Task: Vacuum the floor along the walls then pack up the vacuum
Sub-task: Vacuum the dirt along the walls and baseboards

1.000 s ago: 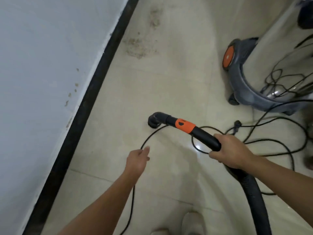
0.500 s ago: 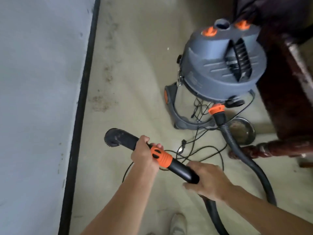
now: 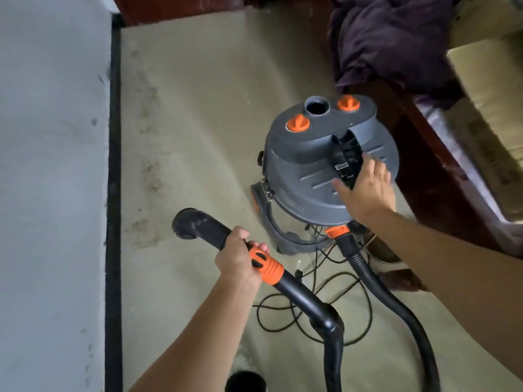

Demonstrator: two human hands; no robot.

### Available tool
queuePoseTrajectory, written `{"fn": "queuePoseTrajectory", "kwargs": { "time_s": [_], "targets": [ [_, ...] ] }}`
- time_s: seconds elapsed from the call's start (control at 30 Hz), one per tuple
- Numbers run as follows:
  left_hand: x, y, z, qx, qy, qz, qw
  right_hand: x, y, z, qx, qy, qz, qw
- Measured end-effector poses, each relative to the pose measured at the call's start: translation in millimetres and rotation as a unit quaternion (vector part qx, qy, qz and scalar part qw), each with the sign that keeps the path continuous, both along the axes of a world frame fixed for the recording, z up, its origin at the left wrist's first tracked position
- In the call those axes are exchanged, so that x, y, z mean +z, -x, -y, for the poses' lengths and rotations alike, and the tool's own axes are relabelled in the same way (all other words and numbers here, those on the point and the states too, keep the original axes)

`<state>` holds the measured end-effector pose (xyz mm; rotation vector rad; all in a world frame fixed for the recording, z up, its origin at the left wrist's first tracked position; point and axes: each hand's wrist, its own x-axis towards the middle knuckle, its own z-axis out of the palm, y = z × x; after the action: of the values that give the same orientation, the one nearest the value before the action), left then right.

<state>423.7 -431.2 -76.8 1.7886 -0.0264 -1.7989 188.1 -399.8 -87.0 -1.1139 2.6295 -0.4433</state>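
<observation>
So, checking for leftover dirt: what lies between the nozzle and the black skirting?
Head view shows only floor there, with brownish dirt smudges beside the skirting; no object lies between it and the nozzle.

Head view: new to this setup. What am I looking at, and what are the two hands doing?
No robot here: the camera sits on a person's head, looking down at their own hands. The left hand grips the black wand beside its orange collar; a round brush nozzle tips it. The right hand, fingers straight, is at the handle atop the grey vacuum; contact is unclear. A hose runs from the vacuum, and a loose black cord lies on the floor, with dirt specks beside the wall.
</observation>
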Motion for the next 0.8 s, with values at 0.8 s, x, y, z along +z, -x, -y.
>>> {"fn": "queuePoseTrajectory", "kwargs": {
  "time_s": [0.8],
  "targets": [
    [-34,108,293,-0.059,-0.029,-0.040,0.997,-34,88,305,0.025,-0.043,-0.130,0.990]
  ]
}}
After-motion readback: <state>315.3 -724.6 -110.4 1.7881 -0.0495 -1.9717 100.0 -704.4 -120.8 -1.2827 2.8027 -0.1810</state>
